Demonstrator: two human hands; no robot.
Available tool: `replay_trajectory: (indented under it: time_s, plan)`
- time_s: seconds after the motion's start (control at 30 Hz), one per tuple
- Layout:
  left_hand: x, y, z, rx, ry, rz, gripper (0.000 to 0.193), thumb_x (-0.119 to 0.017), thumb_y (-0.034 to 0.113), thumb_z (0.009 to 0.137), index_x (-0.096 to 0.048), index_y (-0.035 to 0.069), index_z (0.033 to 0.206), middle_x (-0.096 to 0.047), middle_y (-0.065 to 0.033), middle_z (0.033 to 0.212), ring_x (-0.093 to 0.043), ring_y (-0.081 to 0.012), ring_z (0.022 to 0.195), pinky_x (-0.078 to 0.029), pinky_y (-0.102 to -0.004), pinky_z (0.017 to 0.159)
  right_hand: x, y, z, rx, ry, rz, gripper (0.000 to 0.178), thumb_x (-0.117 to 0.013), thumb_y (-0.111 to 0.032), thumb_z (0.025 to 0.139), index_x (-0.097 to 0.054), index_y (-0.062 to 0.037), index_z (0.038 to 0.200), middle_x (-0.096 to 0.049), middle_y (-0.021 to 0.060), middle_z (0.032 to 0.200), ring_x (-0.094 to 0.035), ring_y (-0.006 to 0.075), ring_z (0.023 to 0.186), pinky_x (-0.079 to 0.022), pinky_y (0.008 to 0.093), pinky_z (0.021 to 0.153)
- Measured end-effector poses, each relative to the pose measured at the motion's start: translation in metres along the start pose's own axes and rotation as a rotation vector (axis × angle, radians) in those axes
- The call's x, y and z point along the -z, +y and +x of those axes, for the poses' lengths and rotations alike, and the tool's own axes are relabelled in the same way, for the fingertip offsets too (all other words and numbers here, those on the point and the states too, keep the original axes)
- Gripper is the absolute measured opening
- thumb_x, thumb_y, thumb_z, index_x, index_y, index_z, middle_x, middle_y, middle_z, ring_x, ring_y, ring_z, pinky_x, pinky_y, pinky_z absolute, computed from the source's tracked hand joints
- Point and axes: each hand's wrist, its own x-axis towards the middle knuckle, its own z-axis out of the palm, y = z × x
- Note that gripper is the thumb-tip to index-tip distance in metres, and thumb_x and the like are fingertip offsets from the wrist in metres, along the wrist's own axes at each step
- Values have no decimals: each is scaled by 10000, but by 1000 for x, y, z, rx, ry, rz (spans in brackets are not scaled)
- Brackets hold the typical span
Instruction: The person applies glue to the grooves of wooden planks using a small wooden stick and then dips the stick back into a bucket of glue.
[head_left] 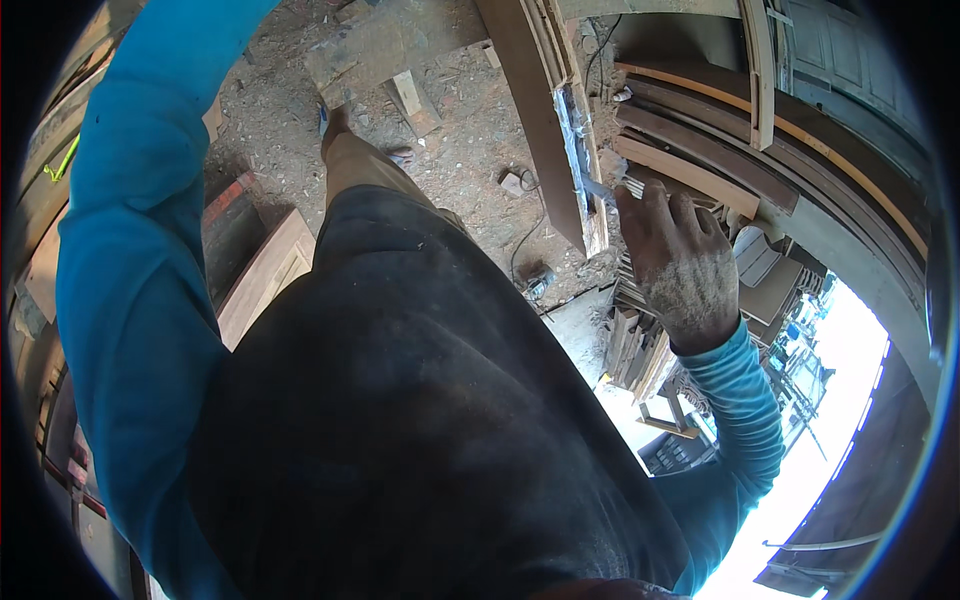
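My right hand point(675, 245), dusty and closed, grips a flat-bladed tool point(597, 189) that looks like a putty knife; its handle is mostly hidden by my fingers. The blade lies against the narrow edge of a brown wooden panel point(540, 120). Along that edge runs a smeared whitish-grey coating point(573, 135), with bare, rough wood at its lower end. My left arm, in a blue sleeve point(140, 220), reaches up past the top of the picture, so the left hand is out of sight.
Long boards point(700, 140) are stacked on the right, with smaller wood pieces point(635, 345) below. Offcuts point(412, 100) and a dark cable point(541, 200) lie on the littered dirt floor point(270, 120). A panelled wooden piece point(270, 275) leans at left, near my leg.
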Motion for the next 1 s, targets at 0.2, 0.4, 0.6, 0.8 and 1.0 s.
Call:
replay_trajectory:
  time_s: [0.2,0.4,0.6,0.8,1.0]
  plan:
    - [-3,0,-5,17,7,-29,685,-966,601,666,-686,192,1139,-705,-60,1091,-644,-324,1165,-410,-537,1035,1,13,45,84,-71,-158,278,-671,-152,1010,-716,-44,1263,-667,86,1130,-691,193,1003,-645,352,824]
    - [5,0,3,-5,-79,-113,709,-989,580,631,-682,164,1116,-707,-82,1074,-661,-342,1125,-416,-541,1015,15,12,62,114,33,-281,311,-702,-121,986,-695,-35,1284,-713,114,1207,-730,208,1000,-658,332,873]
    - [10,-4,9,-23,-113,-157,734,-1013,558,597,-677,136,1094,-709,-105,1057,-678,-360,1086,-422,-545,995,23,12,64,155,-159,-292,281,-725,-96,973,-714,14,1232,-720,157,1225,-747,237,1024,-664,364,882]
    - [17,-1,9,-29,-128,-191,707,-1017,528,610,-678,125,1083,-718,-115,1047,-697,-363,1048,-458,-529,940,30,8,68,61,-237,-340,297,-731,-96,960,-710,19,1234,-707,134,1121,-739,224,987,-667,349,862]
    - [1,-7,5,-16,-44,-160,708,-1006,559,615,-680,137,1080,-726,-91,1058,-683,-358,1092,-449,-525,970,40,6,73,61,-166,-310,312,-745,-108,937,-705,18,1220,-677,109,1036,-730,208,979,-670,340,837]
